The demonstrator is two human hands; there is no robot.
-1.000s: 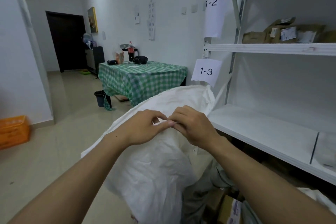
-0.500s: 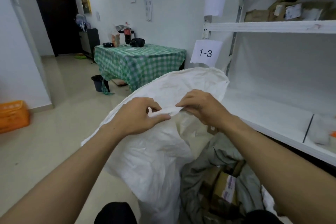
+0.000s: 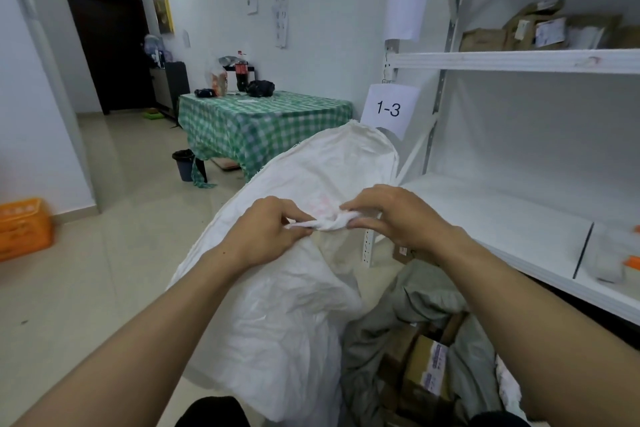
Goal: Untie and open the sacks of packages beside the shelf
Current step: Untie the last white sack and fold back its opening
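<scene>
A: So, where was the sack (image 3: 294, 305)?
B: Beside the shelf (image 3: 502, 218), on the floor (image 3: 121, 270). We pinched its twisted white strip (image 3: 325, 224), left hand (image 3: 266, 236) and right hand (image 3: 398, 218) fingers clamped on it.

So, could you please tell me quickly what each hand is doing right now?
Left hand: closed, pinching the twisted white strip on the white sack.
Right hand: closed, pinching the other end of that strip.

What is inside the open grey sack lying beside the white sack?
Brown cardboard parcels with printed labels show in the grey sack. Its folds and the right arm cover whatever lies deeper or further right.
</scene>
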